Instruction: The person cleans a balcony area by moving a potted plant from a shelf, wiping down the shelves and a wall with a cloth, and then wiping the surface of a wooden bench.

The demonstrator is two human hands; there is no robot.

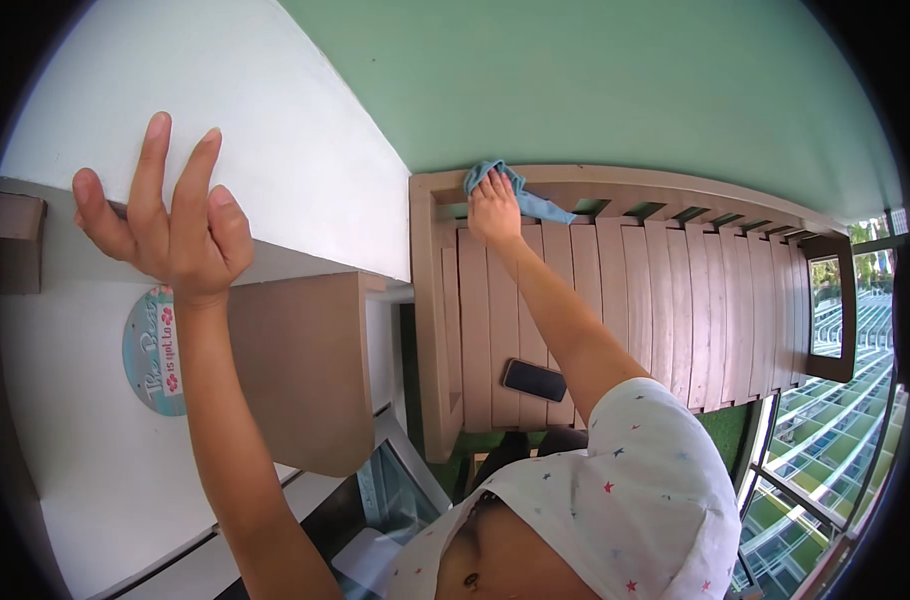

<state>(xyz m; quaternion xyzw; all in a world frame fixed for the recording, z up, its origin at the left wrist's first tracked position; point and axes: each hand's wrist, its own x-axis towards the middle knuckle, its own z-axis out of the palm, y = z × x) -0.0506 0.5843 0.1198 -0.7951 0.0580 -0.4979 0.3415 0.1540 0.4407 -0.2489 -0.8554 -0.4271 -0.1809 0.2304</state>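
Observation:
My right hand [494, 212] is closed on a blue cloth [545, 205], pressing it against the top rail of a brown slatted wooden bench [615, 180] near its far left corner. Part of the cloth trails to the right along the rail. My left hand [170, 220] is raised at the left in front of the white wall, its fingers spread and bent a little, holding nothing. A dark phone [535, 380] lies on the bench seat, below my right forearm.
The bench's back stands along a green wall [615, 80]. On the left are a brown panel [300, 370] and a round blue sign [153, 350] with pink flowers. Windows [825, 420] fill the right side. Green flooring [727, 430] shows under the bench.

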